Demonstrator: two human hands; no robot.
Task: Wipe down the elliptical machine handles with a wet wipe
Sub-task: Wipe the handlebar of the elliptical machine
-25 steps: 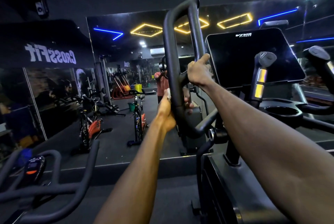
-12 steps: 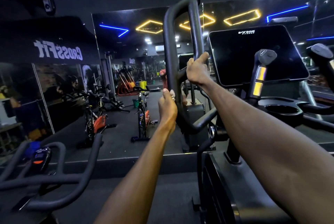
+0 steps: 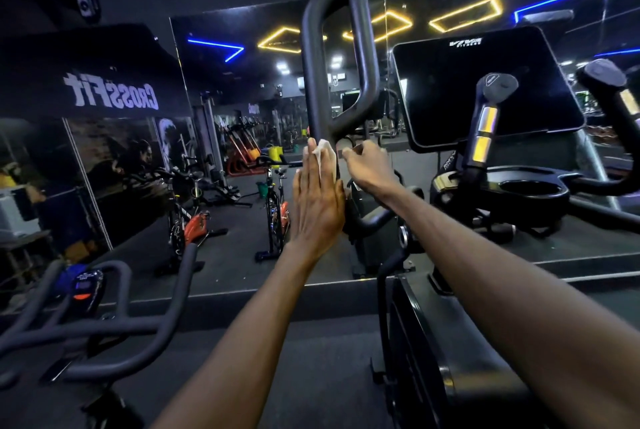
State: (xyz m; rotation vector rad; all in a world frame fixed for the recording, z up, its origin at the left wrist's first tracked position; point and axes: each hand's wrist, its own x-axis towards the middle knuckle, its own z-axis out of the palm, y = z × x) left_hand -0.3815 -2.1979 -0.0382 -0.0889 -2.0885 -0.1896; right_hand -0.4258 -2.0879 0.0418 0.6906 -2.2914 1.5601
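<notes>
Lowered since earlier, right hand [image 3: 369, 167] is clenched on handle [image 3: 313, 82] at 3 o'clock; left hand [image 3: 317, 200] is flattened, pressing wipe [image 3: 325, 151]. Mid-wipe; upward stroke is needed.

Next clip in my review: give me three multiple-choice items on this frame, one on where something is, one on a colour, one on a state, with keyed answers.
1. Where is the wet wipe?
A. between the left hand and the looped handle
B. in the cup holder
C. on the floor

2. What colour is the wipe?
A. blue
B. white
C. orange

3. How is the console screen?
A. showing a workout
B. cracked
C. dark

Answers:
1 A, straight left fingers press it on the lower bar.
2 B, it shows white against the black handle.
3 C, the panel is black apart from a small logo.
</notes>
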